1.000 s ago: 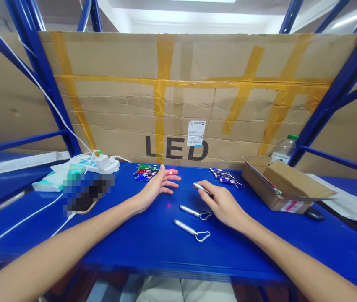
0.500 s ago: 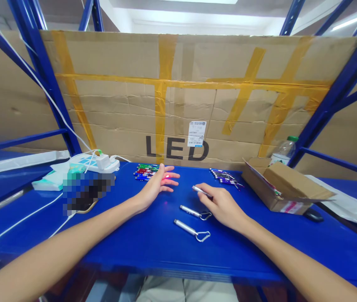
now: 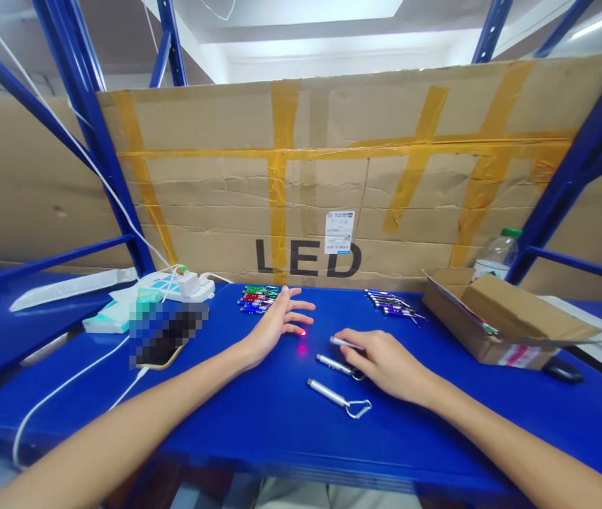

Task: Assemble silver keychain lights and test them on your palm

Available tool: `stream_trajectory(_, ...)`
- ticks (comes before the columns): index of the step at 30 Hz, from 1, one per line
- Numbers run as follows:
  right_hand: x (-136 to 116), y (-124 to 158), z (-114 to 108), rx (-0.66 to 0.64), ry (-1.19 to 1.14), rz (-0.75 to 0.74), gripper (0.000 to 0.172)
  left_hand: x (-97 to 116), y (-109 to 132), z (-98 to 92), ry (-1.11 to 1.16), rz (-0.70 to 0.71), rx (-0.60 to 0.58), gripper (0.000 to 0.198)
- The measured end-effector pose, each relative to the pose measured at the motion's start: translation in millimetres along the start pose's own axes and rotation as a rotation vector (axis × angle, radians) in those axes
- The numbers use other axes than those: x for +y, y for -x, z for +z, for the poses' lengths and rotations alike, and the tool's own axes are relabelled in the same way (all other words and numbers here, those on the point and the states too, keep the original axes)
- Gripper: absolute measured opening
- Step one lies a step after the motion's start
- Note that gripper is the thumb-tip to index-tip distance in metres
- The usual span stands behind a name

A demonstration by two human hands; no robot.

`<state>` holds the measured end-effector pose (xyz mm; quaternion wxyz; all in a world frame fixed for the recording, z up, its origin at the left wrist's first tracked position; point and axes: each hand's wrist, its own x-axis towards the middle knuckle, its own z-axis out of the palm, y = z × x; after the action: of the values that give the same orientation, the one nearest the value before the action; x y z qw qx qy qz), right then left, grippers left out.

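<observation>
My right hand (image 3: 388, 359) is closed around a silver laser pointer (image 3: 346, 343), its tip aimed left. A red light spot falls on a fingertip of my left hand (image 3: 274, 325), with a dimmer red glow on the table just below it. That left hand is raised on edge with its fingers spread, holding nothing. Two more silver laser pointers lie nearer to me: one (image 3: 334, 364) partly beside my right fingers, the other (image 3: 327, 392) with a carabiner clip at its right end. Behind my left hand lie green, red and blue pointers (image 3: 252, 300).
Several dark and purple pointers (image 3: 390, 304) lie back right, near an open cardboard box (image 3: 513, 322) and a bottle (image 3: 496, 254). On the left are a phone (image 3: 165, 339), a power strip (image 3: 197, 288) and white cables. A large cardboard sheet (image 3: 216, 205) stands behind the blue table (image 3: 226, 431).
The red spot has shifted from the middle fingers of my left hand down to a lower fingertip. The camera view has swung slightly; my right hand still holds the laser pointer.
</observation>
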<state>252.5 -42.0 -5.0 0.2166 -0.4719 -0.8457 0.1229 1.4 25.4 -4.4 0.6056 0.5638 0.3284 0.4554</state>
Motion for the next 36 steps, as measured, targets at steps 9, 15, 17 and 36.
stream_trajectory(9,0.6,-1.1,0.8,0.125,0.005,0.125,0.038,3.2,1.4,1.3,-0.036,-0.014,0.008,0.071)
stream_trajectory(15,2.9,0.6,5.5,0.068,-0.024,-0.011,0.039,1.5,1.4,1.0,-0.026,-0.015,-0.009,0.072)
stream_trajectory(17,4.0,0.7,5.5,0.105,-0.031,-0.044,0.040,1.6,0.7,0.0,-0.027,-0.012,-0.011,0.071)
stream_trajectory(36,-1.6,1.2,4.2,0.094,-0.016,0.018,0.041,2.6,0.5,1.1,-0.052,-0.022,-0.007,0.071)
